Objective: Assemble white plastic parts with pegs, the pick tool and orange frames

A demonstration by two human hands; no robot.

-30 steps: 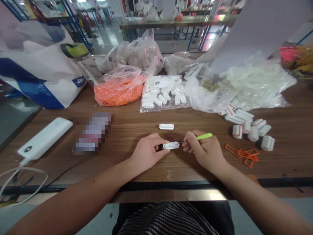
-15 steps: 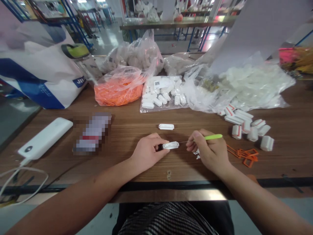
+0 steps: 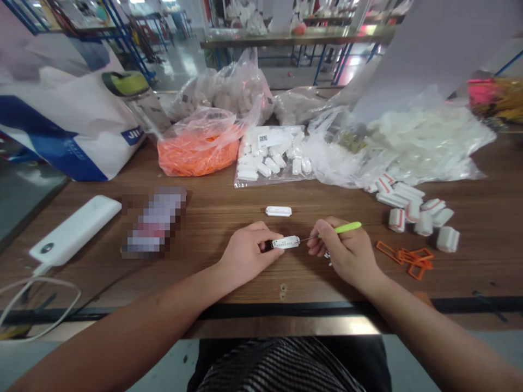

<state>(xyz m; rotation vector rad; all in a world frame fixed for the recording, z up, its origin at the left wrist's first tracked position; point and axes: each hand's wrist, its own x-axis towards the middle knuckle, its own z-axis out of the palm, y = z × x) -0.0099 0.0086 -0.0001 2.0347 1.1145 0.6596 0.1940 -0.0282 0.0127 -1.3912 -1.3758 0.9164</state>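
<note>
My left hand (image 3: 247, 253) is closed around a small white plastic connector (image 3: 286, 243), holding it just above the wooden table (image 3: 212, 218). My right hand (image 3: 347, 250) pinches a thin pick tool with a green handle (image 3: 347, 227); its metal tip points left at the connector's right end. A second white connector (image 3: 278, 211) lies loose on the table just beyond my hands. A few tiny white bits lie under my right hand.
Behind are a bag of orange parts (image 3: 198, 144), a bag of white connectors (image 3: 273, 155) and crumpled clear bags (image 3: 408, 139). White rolled pieces (image 3: 417, 209) and orange clips (image 3: 406, 255) lie to the right. A white power bank (image 3: 75, 228) and a blurred box (image 3: 154, 220) sit left.
My right hand drew the green pick away to the right half a second ago, then brought it back left toward the connector. My left hand stayed still.
</note>
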